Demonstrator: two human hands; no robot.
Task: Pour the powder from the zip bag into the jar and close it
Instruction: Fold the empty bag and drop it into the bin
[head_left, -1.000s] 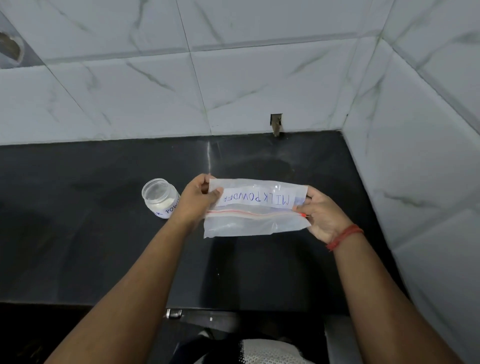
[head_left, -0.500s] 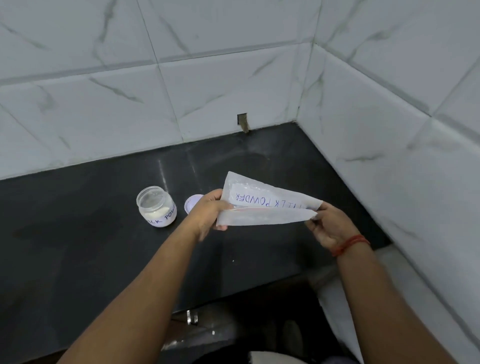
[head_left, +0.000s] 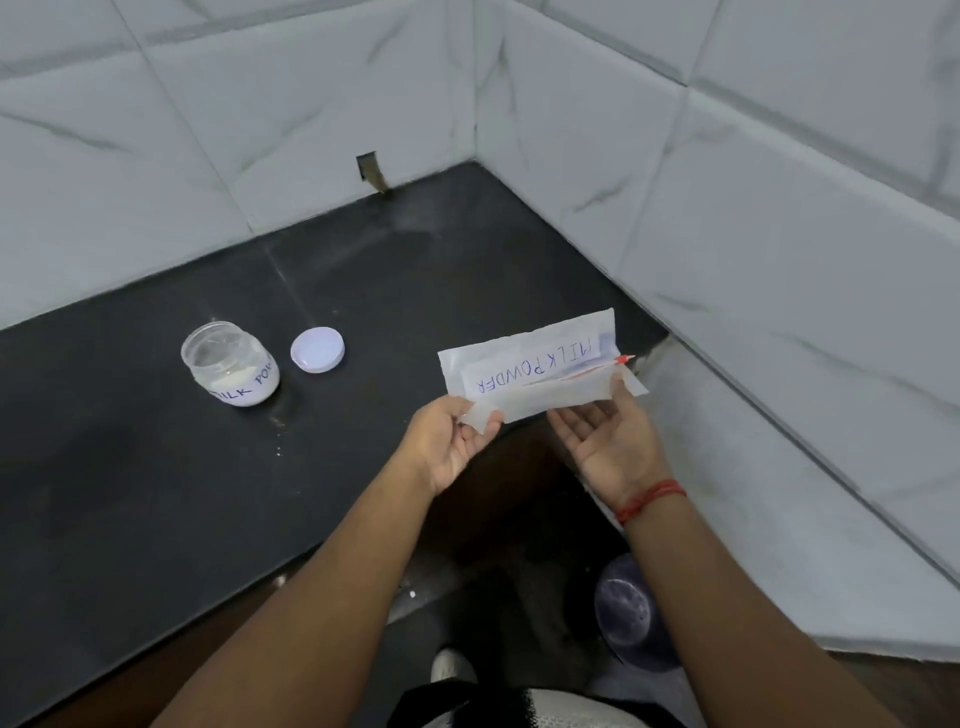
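On the black counter (head_left: 156, 467), well to the left of the zip bag, your jar (head_left: 231, 364) stands upright with its mouth uncovered; a layer of white powder sits low inside it, and the handwritten label wraps its base. Just to the right of the jar, but still well left of the bag, the round pale lid (head_left: 317, 349) lies flat on the counter, apart from the jar. Next comes your left hand (head_left: 449, 441), which pinches the lower left corner of the zip bag (head_left: 530, 371) between thumb and fingers, closed on the plastic. You hold the bag in the air past the counter's front edge, tilted so its right end rides higher than its left, with the words "MILK POWDER" reading upside down and the red zip strip running along its right half. Your right hand (head_left: 610, 441) sits under the bag's right part, palm up and fingers spread loosely; the fingertips touch the underside of the plastic, and no firm grip shows there. A red thread (head_left: 649, 500) circles that wrist. Right of the bag, the marbled white wall tiles (head_left: 779, 260) meet the counter's corner.
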